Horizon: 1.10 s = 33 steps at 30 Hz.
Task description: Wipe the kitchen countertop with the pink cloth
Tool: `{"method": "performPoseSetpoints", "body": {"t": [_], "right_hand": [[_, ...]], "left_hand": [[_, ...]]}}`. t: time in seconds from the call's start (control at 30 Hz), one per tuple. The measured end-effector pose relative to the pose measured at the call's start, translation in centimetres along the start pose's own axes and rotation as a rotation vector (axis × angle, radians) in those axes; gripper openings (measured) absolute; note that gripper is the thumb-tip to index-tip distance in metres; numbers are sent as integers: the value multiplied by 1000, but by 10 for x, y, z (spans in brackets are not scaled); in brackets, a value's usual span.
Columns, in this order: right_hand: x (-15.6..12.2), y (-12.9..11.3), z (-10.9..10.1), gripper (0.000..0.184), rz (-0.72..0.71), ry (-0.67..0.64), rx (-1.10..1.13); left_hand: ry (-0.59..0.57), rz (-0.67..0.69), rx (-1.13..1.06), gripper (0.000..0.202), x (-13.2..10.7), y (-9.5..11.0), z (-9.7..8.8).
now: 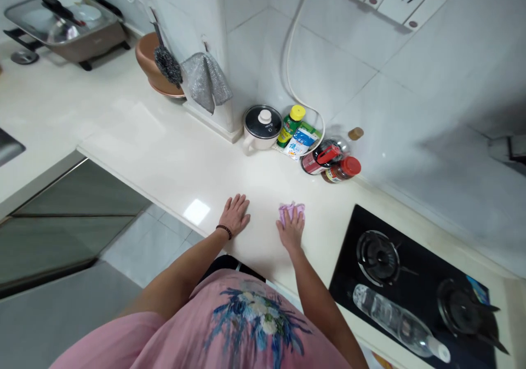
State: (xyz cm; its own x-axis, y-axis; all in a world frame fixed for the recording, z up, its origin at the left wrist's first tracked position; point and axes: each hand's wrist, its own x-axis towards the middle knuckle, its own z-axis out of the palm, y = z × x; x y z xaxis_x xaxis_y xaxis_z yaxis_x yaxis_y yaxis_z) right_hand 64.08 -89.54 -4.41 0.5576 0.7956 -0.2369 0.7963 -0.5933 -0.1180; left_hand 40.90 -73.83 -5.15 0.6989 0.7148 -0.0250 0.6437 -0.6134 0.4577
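My left hand (235,213) lies flat on the white countertop (164,155), fingers stretched out and together, holding nothing. A dark bead bracelet circles its wrist. My right hand (291,230) presses down on a small pink cloth (290,210) on the countertop, a little to the right of the left hand. The cloth sticks out beyond the fingertips; the fingers lie over it rather than wrapped round it.
A small lidded pot (262,124), a yellow-capped bottle (291,125), a packet and red-lidded jars (341,169) stand against the tiled wall. A black gas hob (411,281) with a clear plastic bottle (394,319) lies at right. An electric pan (68,26) sits far left.
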Motion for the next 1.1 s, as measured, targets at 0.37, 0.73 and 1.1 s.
{"method": "performPoseSetpoints", "body": {"t": [0.37, 0.73, 1.1], "right_hand": [[-170, -28, 59, 63, -44, 14, 78], [-222, 54, 82, 80, 278, 172, 20], [-136, 143, 59, 88, 352, 251, 26]], "left_hand": [[24, 29, -43, 65, 2, -4, 2], [28, 27, -39, 59, 3, -5, 2], [44, 24, 38, 58, 2, -6, 5]]}}
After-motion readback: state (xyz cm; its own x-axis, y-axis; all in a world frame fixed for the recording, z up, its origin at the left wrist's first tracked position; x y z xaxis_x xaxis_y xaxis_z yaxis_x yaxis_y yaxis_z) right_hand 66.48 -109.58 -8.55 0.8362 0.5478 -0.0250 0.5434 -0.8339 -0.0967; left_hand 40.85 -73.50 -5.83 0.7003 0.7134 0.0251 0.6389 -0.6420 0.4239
